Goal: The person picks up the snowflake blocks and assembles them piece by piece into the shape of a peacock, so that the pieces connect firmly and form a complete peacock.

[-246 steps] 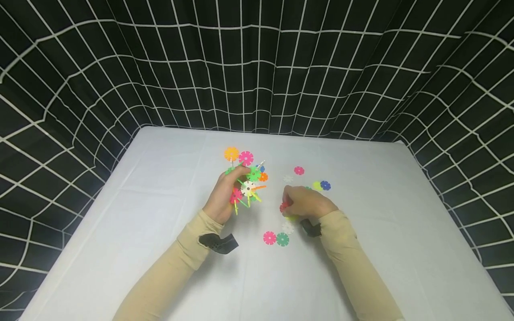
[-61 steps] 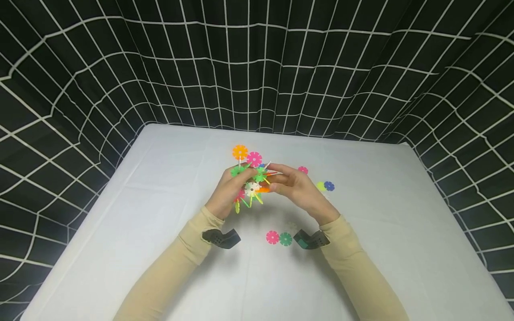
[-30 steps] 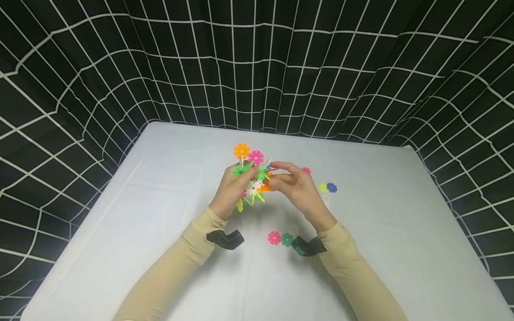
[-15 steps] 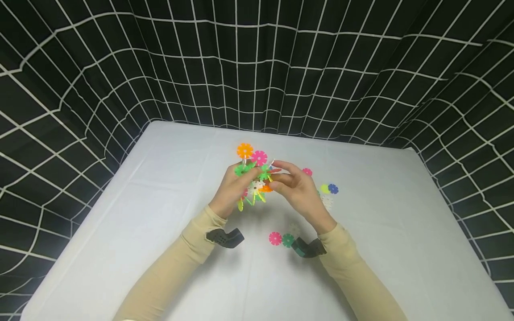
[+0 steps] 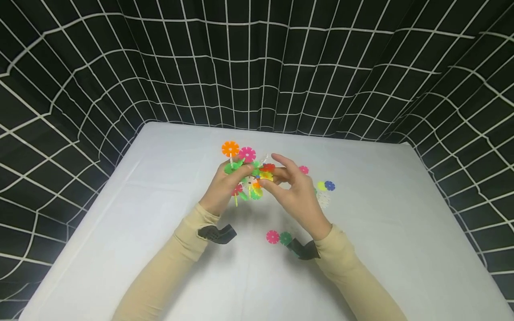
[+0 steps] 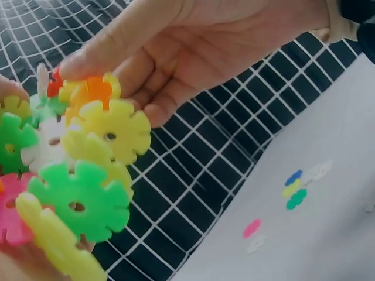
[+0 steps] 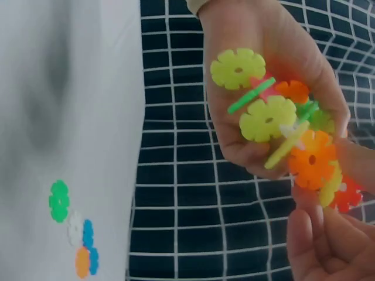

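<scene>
My left hand (image 5: 225,185) grips a cluster of interlocked plastic snowflake discs (image 5: 230,149), raised above the table. Orange, pink, green, white and yellow discs jut from it at many angles. My right hand (image 5: 297,194) pinches discs on the cluster's right side, its index finger stretched out past them. A red disc (image 5: 267,167) and a yellow disc (image 5: 267,176) lie by those fingertips; which disc is pinched is partly hidden. In the right wrist view, an orange disc (image 7: 312,159) faces the camera beside the right fingers. Green discs (image 6: 79,199) fill the left wrist view's lower left.
Loose discs lie on the white table (image 5: 160,249): a pink one (image 5: 272,236) and a dark green one (image 5: 285,238) in front. Right of the hands are a pink disc (image 5: 304,170), a yellow one (image 5: 321,186), a blue one (image 5: 329,185) and white ones (image 5: 323,199). Gridded black curtain surrounds the table.
Earlier my right hand held a red disc low over the table; it has since moved left to the cluster. In the last half second the cluster has shifted left and turned, showing red and yellow faces.
</scene>
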Demonstrator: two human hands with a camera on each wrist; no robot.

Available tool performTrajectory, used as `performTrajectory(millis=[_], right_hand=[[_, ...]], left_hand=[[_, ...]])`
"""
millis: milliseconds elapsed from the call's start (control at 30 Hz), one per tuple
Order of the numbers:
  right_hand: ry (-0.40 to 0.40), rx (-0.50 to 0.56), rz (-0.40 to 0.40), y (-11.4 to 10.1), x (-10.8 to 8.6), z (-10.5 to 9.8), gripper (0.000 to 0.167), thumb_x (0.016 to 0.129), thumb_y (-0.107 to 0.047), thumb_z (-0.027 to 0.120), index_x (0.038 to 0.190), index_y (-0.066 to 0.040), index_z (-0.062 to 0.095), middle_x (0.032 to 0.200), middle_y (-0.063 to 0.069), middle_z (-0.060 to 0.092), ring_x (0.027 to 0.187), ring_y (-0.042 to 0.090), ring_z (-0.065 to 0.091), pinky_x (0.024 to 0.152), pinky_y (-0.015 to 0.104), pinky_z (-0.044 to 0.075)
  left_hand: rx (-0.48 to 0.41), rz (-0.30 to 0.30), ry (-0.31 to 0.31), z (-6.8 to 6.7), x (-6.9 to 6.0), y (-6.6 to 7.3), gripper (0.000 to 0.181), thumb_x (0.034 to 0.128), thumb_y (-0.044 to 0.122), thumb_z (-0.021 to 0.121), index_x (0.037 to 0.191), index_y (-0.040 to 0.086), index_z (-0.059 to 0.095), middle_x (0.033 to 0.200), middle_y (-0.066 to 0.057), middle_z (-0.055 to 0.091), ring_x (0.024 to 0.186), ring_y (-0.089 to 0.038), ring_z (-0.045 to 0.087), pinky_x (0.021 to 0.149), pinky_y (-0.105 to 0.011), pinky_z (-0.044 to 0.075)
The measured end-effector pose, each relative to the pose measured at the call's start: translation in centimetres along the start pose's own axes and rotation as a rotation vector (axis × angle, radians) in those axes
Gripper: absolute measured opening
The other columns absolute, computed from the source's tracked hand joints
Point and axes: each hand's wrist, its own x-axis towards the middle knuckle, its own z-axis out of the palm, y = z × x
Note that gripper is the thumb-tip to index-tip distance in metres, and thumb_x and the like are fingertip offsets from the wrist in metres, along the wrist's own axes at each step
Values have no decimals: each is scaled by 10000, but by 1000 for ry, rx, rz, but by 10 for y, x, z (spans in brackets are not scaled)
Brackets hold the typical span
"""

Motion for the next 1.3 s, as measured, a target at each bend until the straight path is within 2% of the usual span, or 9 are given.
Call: performTrajectory(millis=[100,200,433,600,733,867,1067,1233,1300], right_hand=[[32,-27,-99,-2,-2,2,698,838,-119,829,1455,-102,502,1037,83,784,871,182,683,932,432,522],[35,-19,-142,-2,-2,2,680,841,-108,822,1444,-80,509,1034,91,785,886,185,699,948,440,520],[-16,89,-68,-2,-3,4,582,900,-76,752,1436,-82,526,1146,132,759,1054,255,724,918,438,602],[-17,153,-49,-1,-3,8,545,902,-44,735,1411,-53,540,1194,146,741,1123,259,714,962,394,588],[-18,124,-75,1,-3,8,546,903,-48,732,1410,-32,530,1207,140,736,1133,249,713,978,406,580],[-46,76,-91,2,-3,5,565,901,-50,734,1418,-14,511,1204,158,733,1120,279,717,941,458,593],[-67,69,-51,-1,-2,1,618,885,-23,735,1447,-20,478,1154,191,745,1096,322,723,926,494,592],[-46,115,-7,1,-1,4,577,899,-15,717,1432,15,496,1145,214,740,1074,349,720,951,519,576],[-60,119,19,1,0,4,584,902,-32,722,1439,-4,495,1145,207,742,1081,345,719,952,525,575]], left_hand=[[-31,8,-12,-2,-1,-1,185,971,289,594,1029,132,673,959,25,686,1045,-182,588,1122,-559,378],[-39,17,-33,-3,0,-1,159,970,277,589,1011,151,677,950,34,687,1051,-178,585,1123,-545,379],[-29,18,-63,-5,-1,0,128,963,259,582,968,176,679,901,56,692,970,-163,607,1027,-427,444],[-48,11,-70,-4,-1,-1,136,966,260,574,949,186,687,894,60,690,947,-156,605,994,-398,460],[-34,27,-68,-4,-1,0,116,967,229,589,901,180,672,832,63,671,874,-149,601,937,-362,478],[5,46,-93,-5,0,2,143,969,198,595,844,169,658,754,66,636,774,-137,584,804,-288,495],[56,63,-120,-4,2,3,173,970,189,590,827,139,674,677,59,586,633,-120,521,577,-219,433],[58,35,-88,0,-1,1,151,972,209,593,846,145,647,670,72,559,618,-116,516,544,-211,435],[65,28,-78,0,-1,2,148,971,218,597,847,153,646,682,76,565,654,-116,530,585,-218,451]])
